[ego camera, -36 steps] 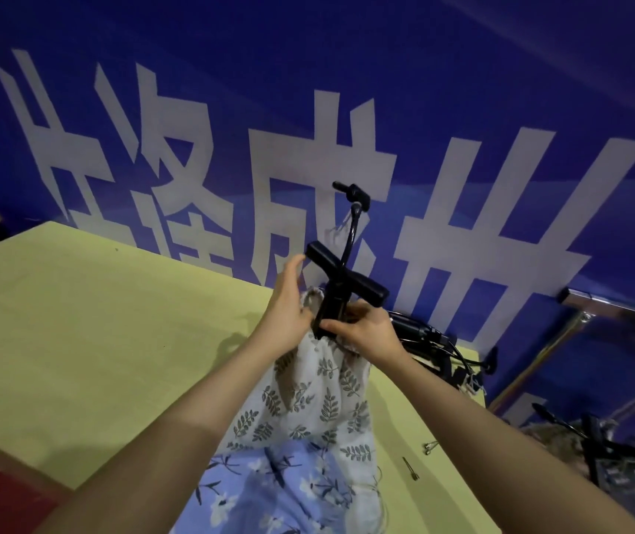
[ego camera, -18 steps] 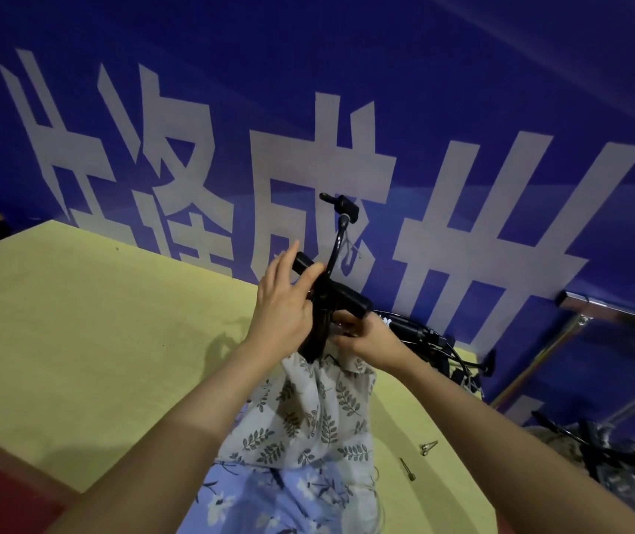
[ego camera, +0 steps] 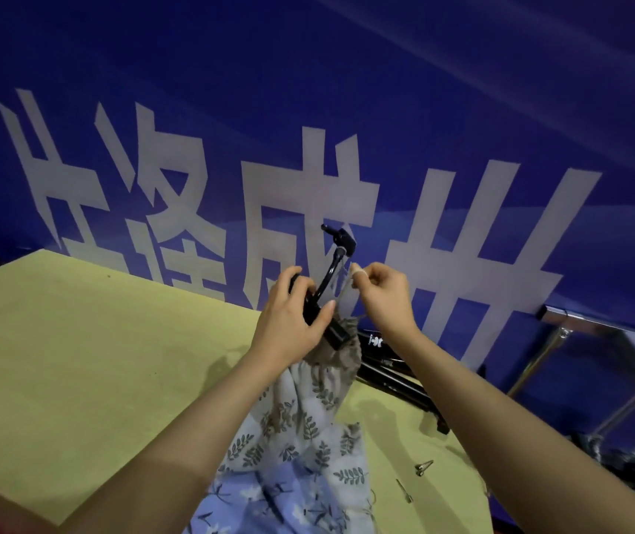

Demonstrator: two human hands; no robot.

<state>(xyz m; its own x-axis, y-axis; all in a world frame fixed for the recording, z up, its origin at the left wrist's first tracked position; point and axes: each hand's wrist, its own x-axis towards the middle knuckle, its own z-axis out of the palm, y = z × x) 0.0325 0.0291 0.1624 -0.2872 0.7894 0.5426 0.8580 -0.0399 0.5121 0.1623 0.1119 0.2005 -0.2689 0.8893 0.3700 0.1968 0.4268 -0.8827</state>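
While the left hand [ego camera: 289, 325] wraps its fingers and thumb around the bar of a black hanger [ego camera: 327, 277], the right hand [ego camera: 381, 298] is just beside it, a little higher, with the fingers curled. Its thumb and first finger pinch a thin pale strap [ego camera: 343, 292] next to the hanger's curved neck (the strap is faint, so I cannot tell where it ends). Both are held up near the middle of the frame, above the yellow table [ego camera: 77, 341] and in front of the blue banner [ego camera: 462, 90]. A leaf-print garment [ego camera: 319, 402] hangs gathered from the hanger down to the bottom centre, where it meets a blue floral cloth [ego camera: 277, 499]. Some black folded stands [ego camera: 392, 375] lie behind it, and small metal clips [ego camera: 423, 467] lie at the lower right.
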